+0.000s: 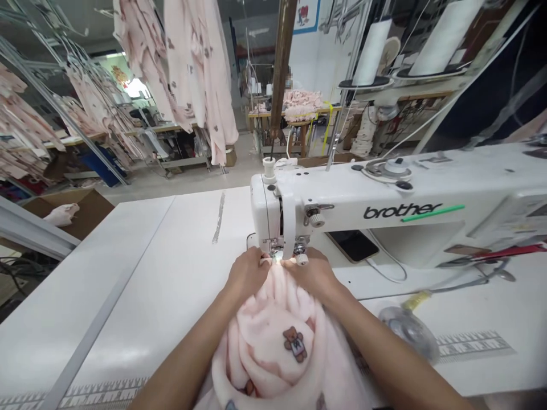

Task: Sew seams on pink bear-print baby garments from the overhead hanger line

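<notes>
Centre of frame: edge of pale-pink, bear-printed plush fabric (267, 344) pinched by bare left hand (248, 273). Fabric heaped in loose folds, lower centre. Judged light, limp, slightly stretchy, hardly fragile; best held flat by its edge, both sides. Right of centre, bare right hand (314, 276) set at same edge; fingertips partly hidden, grip cannot be told. White sewing machine (346, 182) seen beyond, right.

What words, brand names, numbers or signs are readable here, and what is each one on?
"brother": on the white sewing machine's arm, its last letters partly overlapped by a green strip.
Too small or blurred to read: markings on the right measuring strip and left measuring strip.
Blue-edged poster: no legible words.
</notes>
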